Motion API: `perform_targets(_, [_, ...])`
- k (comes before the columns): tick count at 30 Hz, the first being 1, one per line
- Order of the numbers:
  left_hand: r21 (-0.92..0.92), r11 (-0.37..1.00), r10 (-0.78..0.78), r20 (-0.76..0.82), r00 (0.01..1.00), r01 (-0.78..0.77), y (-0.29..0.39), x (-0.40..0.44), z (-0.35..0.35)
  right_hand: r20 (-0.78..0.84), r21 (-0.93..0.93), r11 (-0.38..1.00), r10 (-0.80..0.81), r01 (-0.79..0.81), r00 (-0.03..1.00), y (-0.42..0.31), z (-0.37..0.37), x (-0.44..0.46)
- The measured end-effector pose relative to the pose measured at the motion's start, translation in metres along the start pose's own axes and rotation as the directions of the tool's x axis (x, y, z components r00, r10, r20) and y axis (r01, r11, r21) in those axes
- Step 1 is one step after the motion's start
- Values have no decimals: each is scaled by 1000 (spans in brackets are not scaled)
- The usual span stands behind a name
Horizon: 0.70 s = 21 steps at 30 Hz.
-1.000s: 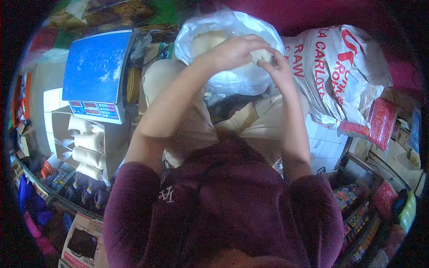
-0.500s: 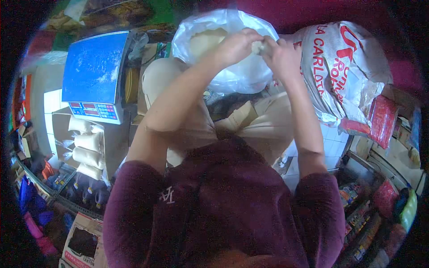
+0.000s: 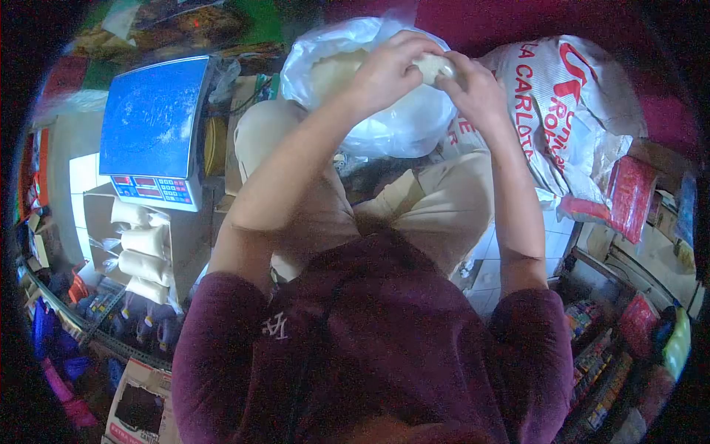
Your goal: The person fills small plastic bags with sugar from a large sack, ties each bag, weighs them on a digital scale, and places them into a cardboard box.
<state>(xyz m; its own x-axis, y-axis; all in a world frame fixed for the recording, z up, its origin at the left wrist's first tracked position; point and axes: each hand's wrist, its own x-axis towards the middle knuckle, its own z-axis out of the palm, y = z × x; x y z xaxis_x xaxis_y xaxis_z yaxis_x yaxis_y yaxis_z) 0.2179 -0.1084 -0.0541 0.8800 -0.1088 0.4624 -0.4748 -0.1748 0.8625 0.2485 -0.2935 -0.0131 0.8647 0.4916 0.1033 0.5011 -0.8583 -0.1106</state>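
A small clear plastic bag point(image 3: 436, 69) filled with pale granules is held between my two hands above a large white plastic bag point(image 3: 403, 129). My left hand point(image 3: 392, 70) curls around the small bag's left side. On its right side, my right hand point(image 3: 473, 85) grips it with bent fingers. Inside the large bag lies a heap of pale granules point(image 3: 330, 72), partly hidden by my left hand and forearm. The small bag's far side is covered by my fingers.
At the left is a digital scale point(image 3: 151, 118) with a blue platform. Several filled small bags point(image 3: 144, 251) lie in a cardboard box point(image 3: 188, 244) below it. A large printed sack point(image 3: 555, 111) leans at the right, with a red package point(image 3: 632, 198) beside it.
The small bag shows more between my hands, which have spread slightly apart. My right hand has shifted a little to the right.
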Motion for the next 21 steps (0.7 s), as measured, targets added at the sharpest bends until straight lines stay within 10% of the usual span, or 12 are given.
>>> perform_targets(8, [-53, 987, -151, 34, 988, 153, 0, -4, -4, 74, 399, 891, 204, -216, 976, 8, 8, -24])
perform_targets(10, [-444, 807, -321, 225, 920, 390, 8, -4, -10, 111, 508, 819, 245, -267, 963, 9, 9, -31])
perform_targets(13, [-589, 730, -291, 193, 937, 348, 21, -2, -13, 138, 627, 714, 291, -311, 947, 8, 2, -38])
perform_targets(21, [-350, 811, -399, 255, 881, 469, 3, -5, -25, 114, 648, 689, 332, -323, 936, 18, 8, -45])
